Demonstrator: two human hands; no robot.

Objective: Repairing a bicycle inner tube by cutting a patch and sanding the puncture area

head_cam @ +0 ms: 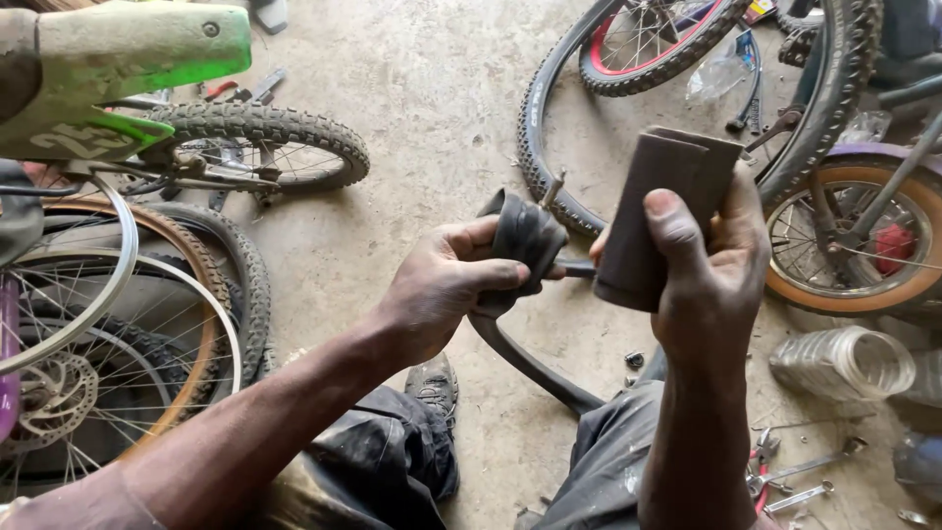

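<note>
Bike wheels [128,324] and a knobby tyre [265,132] are stacked at the left on the concrete floor [432,88]. In the middle, a black inner tube [525,240] is gripped in the left hand [446,285], valve stem poking up. Just beside it, a folded brownish sandpaper sheet [653,216] is clenched in the right hand [711,260]. Spanners [805,471] are scattered at the lower right.
</note>
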